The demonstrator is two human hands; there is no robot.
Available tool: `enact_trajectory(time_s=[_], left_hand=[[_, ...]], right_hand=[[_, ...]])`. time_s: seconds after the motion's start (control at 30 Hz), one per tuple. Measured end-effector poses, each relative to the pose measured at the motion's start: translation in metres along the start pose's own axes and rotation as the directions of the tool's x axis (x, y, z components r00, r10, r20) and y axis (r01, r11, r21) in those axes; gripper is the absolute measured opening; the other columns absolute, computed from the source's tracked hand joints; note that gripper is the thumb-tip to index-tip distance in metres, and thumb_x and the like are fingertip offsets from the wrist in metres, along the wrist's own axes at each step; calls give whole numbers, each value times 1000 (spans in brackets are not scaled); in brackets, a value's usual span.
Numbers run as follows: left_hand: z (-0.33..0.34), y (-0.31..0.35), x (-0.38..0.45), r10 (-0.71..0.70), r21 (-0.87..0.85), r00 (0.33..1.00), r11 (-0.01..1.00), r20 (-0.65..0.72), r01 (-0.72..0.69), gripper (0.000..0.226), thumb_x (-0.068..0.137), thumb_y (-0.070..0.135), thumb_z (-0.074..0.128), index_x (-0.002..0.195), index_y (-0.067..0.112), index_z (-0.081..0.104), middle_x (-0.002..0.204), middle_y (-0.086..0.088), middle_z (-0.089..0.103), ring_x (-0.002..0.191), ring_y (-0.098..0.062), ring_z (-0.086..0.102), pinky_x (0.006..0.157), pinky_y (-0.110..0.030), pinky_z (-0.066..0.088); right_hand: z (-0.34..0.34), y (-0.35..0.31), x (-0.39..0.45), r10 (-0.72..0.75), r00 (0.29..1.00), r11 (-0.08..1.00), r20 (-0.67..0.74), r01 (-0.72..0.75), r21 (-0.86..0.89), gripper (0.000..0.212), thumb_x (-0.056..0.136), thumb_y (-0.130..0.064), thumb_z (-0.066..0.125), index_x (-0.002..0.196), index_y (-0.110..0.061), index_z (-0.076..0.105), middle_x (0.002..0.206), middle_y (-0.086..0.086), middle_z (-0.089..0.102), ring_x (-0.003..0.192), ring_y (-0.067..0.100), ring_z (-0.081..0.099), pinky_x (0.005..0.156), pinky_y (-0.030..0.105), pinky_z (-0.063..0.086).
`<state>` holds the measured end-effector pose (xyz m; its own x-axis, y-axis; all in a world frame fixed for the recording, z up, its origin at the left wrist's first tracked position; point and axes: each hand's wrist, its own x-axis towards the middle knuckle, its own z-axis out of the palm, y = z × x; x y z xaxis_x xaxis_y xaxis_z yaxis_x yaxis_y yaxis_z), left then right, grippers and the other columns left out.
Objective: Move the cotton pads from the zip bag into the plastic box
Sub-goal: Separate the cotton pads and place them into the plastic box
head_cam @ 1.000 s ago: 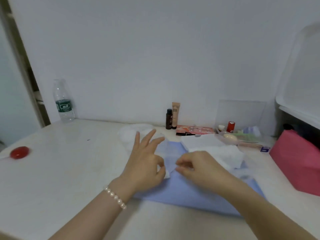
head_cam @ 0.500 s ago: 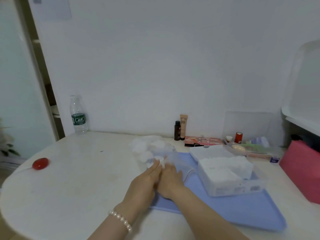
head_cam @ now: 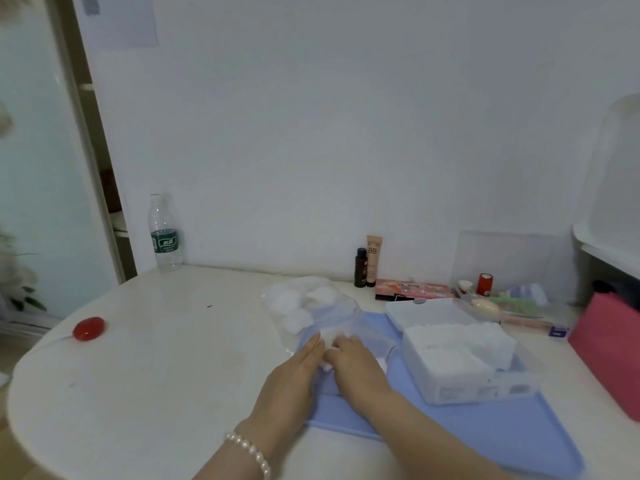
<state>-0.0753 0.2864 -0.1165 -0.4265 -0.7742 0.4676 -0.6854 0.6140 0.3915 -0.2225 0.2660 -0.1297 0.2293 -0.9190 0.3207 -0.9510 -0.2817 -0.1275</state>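
A clear zip bag point(head_cam: 311, 306) with white cotton pads inside lies on the table, its near end over the blue tray point(head_cam: 485, 431). My left hand point(head_cam: 294, 372) and my right hand point(head_cam: 356, 365) lie side by side at the bag's near end, fingers pressed together around a small bunch of cotton pads point(head_cam: 329, 355). Right of my hands, the clear plastic box point(head_cam: 478, 386) stands on the tray, filled with white cotton pads point(head_cam: 457, 344) heaped above its rim. Whether my fingers are inside the bag's mouth is hidden.
A water bottle point(head_cam: 164, 233) stands by the wall at the left, a red round object point(head_cam: 89, 328) on the table's left side. Two cosmetic tubes point(head_cam: 369, 263), a palette point(head_cam: 414, 291) and a clear organiser point(head_cam: 502, 303) line the back. A pink box point(head_cam: 609, 348) sits at right.
My hands moved from the tray's middle, left and farther away, to the bag's near end and closed on cotton pads. The camera tilted up and back, showing the filled box.
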Motion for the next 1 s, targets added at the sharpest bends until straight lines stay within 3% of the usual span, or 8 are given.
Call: enact_trajectory(time_s=[0.17,0.27,0.4,0.53,0.63,0.7,0.87,1.0], left_hand=[[4,1,2,56,68,993,997,-106,-49,76,72,-16,44,143,8,35,147,10,33,121,-17,54,97,-23,42],[8,-2,1,62,98,986,994,-154,-47,73,56,-11,49,127,8,56,131,4,53,102,-18,66,81,-22,51],[14,5,0,184,145,973,976,-137,-164,53,68,4,31,111,12,59,120,-10,64,112,-34,57,95,-50,45],[14,23,-4,310,-21,916,945,-254,-326,31,70,8,43,95,14,61,111,-12,65,107,-26,51,99,-32,35],[20,32,-5,359,-90,917,921,-176,-378,32,69,10,45,96,12,61,104,-10,64,96,-19,52,85,-26,42],[25,30,-2,363,-60,929,928,-74,-368,39,69,14,45,103,9,63,110,-11,64,99,-19,51,88,-27,41],[38,12,0,316,16,935,946,162,-323,59,75,24,44,134,21,46,139,-10,50,126,-29,47,109,-36,31],[39,4,6,231,65,923,963,308,-263,72,74,35,18,142,27,38,152,4,31,141,-22,27,115,-44,20]], right_hand=[[-21,24,-33,-167,977,985,-136,170,6,19,58,-16,57,66,-27,70,73,-8,61,62,12,60,43,11,31],[-29,35,-50,-195,963,977,-185,207,48,29,69,-22,44,73,-25,72,82,-4,65,70,11,55,58,17,43],[-42,33,-71,-169,984,974,-49,175,145,38,72,-24,39,86,-20,74,92,0,68,76,19,62,63,22,51],[-59,28,-83,-98,995,971,2,96,221,55,77,-30,45,131,-21,51,128,-6,53,114,15,49,97,19,36],[-90,27,-86,-28,998,915,53,5,403,59,70,-22,49,129,-25,49,117,-21,48,112,-1,46,92,-1,28],[-108,33,-86,36,996,883,87,-73,464,51,71,-18,40,119,-22,54,117,-13,55,112,3,51,96,10,37],[-110,44,-86,136,976,968,168,-167,187,54,80,7,37,116,-27,58,123,0,58,108,18,55,91,29,45],[-98,40,-89,52,935,994,352,-15,-107,59,87,-9,53,140,-30,36,138,-2,44,126,17,41,101,22,30]])
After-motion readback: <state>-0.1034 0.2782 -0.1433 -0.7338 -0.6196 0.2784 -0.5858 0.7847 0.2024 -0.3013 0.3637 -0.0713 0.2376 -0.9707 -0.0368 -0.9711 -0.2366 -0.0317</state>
